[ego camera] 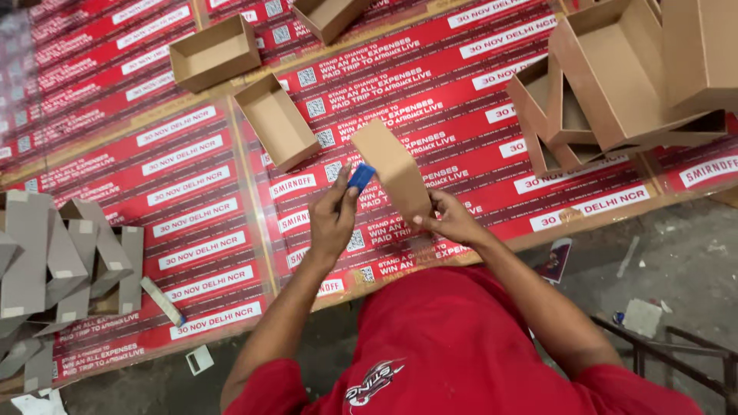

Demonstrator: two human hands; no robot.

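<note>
1. Left hand (332,219): fingers pinched around a small blue tool (361,177), pressing it against the edge of a brown cardboard piece (392,170).
2. Right hand (452,219): fingertips grip the cardboard's lower end, holding it tilted above the red printed table sheet (192,184).
3. Open brown boxes (275,121) lie beyond; more are stacked far right (615,77).
4. Flat grey blanks (54,261) are piled at left.

Matt brown cardboard box (393,170); glossy red printed sheets (192,192)

3 open brown trays (214,52), 1 blue scraper (361,177).
</note>
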